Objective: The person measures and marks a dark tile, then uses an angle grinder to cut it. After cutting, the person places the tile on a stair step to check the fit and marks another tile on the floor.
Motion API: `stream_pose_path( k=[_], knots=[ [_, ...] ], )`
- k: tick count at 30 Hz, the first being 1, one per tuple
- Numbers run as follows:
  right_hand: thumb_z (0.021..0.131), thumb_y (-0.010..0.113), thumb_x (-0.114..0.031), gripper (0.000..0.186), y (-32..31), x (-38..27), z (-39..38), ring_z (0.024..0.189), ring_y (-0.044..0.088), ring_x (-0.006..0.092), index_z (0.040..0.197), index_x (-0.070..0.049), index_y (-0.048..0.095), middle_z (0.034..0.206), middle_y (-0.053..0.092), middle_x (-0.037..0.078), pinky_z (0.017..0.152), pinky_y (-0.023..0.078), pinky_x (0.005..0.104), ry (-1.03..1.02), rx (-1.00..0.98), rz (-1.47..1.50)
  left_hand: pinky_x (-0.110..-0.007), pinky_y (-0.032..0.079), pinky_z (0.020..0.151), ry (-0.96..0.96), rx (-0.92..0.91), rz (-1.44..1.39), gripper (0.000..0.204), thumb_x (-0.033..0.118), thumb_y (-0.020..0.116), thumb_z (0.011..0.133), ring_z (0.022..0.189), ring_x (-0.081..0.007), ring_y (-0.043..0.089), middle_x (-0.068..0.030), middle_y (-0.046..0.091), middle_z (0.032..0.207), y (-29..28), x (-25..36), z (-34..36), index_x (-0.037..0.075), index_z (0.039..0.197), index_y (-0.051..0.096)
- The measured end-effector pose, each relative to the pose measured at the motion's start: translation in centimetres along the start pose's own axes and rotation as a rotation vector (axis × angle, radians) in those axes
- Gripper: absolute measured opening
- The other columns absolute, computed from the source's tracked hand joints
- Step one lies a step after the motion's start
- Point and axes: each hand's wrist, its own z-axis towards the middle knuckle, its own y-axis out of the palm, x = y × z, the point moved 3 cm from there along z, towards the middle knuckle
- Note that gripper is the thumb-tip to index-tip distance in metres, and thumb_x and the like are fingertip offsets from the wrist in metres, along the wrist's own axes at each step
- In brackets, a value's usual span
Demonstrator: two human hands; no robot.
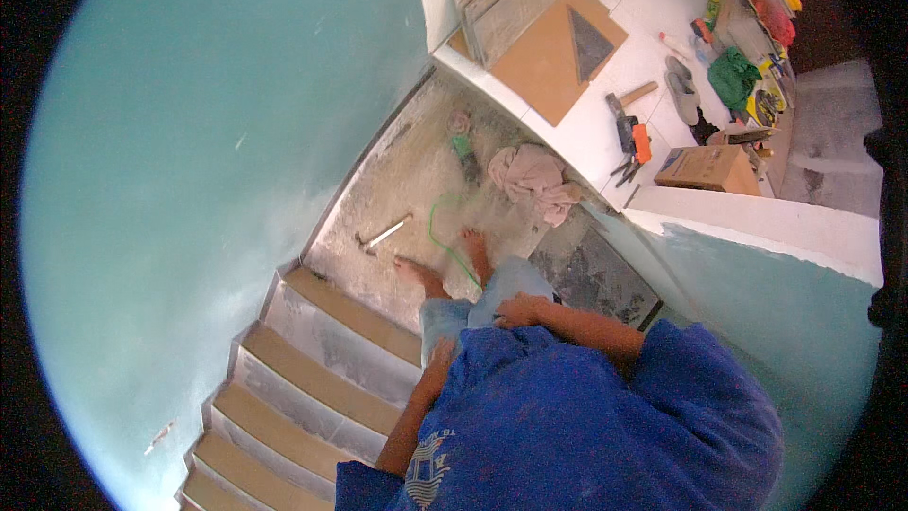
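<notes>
My left hand (440, 356) rests on my left thigh, over the light blue jeans (515, 286), and holds nothing that I can see. Across my right thigh lies my right hand (518, 310), its fingers loosely spread on the cloth. Ahead of my bare feet, on the dusty landing (364, 194), are a hammer (388, 233) with a light handle, a green handheld power tool (463, 153) and a crumpled pink cloth (534, 180). A green cord (432, 227) curves over the landing toward my feet.
Brown-edged stairs (312, 360) descend at the left beside a teal wall (208, 151). A dark tile (594, 265) lies right of my feet. On the raised white floor are stacked tiles (511, 5), cardboard (539, 76), an orange-and-black tool (637, 144), slippers (682, 90) and a cardboard box (709, 168).
</notes>
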Motion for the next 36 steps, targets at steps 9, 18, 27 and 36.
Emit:
stream_pose_path(
  k=[9,18,27,36],
  knots=[
    [0.094,0.049,-0.065,0.068,-1.1,1.3,1.0,0.127,0.056,0.0406,0.135,-0.012,0.062,0.138,0.060,0.019,0.108,0.042,0.0542,-0.033,0.022,0.086,-0.056,0.023,0.120,0.128,0.062,0.089,0.061,0.050,0.042,0.104,0.148,-0.0450,0.026,-0.0261,0.031,0.158,-0.1,-0.3,0.5,0.011,0.151,0.041],
    [0.097,0.052,-0.050,0.059,-2.4,0.5,0.3,0.122,0.057,0.0440,0.130,-0.002,0.061,0.131,0.061,0.025,0.106,0.043,0.0495,0.012,-0.013,-0.067,-0.068,0.031,0.110,-0.368,0.294,-0.258,0.061,0.057,0.045,0.100,0.146,-0.0380,0.034,-0.0165,0.039,0.157,-0.6,5.1,-0.9,0.017,0.146,0.049],
    [0.096,0.058,-0.040,0.050,-8.1,4.5,6.8,0.120,0.057,0.0472,0.125,0.001,0.061,0.124,0.060,0.033,0.104,0.045,0.0517,0.440,0.360,0.060,-0.050,0.054,0.089,-0.420,0.704,-0.349,0.051,0.047,0.057,0.097,0.107,-0.0430,0.065,-0.0214,0.065,0.126,1.0,-8.9,1.1,0.009,0.131,0.061],
    [0.094,0.061,-0.035,0.057,-16.6,12.7,23.5,0.117,0.060,0.0455,0.136,0.004,0.053,0.128,0.060,0.033,0.101,0.048,0.0502,0.395,0.657,-0.148,-0.052,0.054,0.072,-0.571,0.568,0.149,0.030,0.020,0.049,0.099,0.083,-0.0342,0.070,-0.0147,0.071,0.113,2.9,-37.1,10.9,0.013,0.124,0.064]
  ],
)
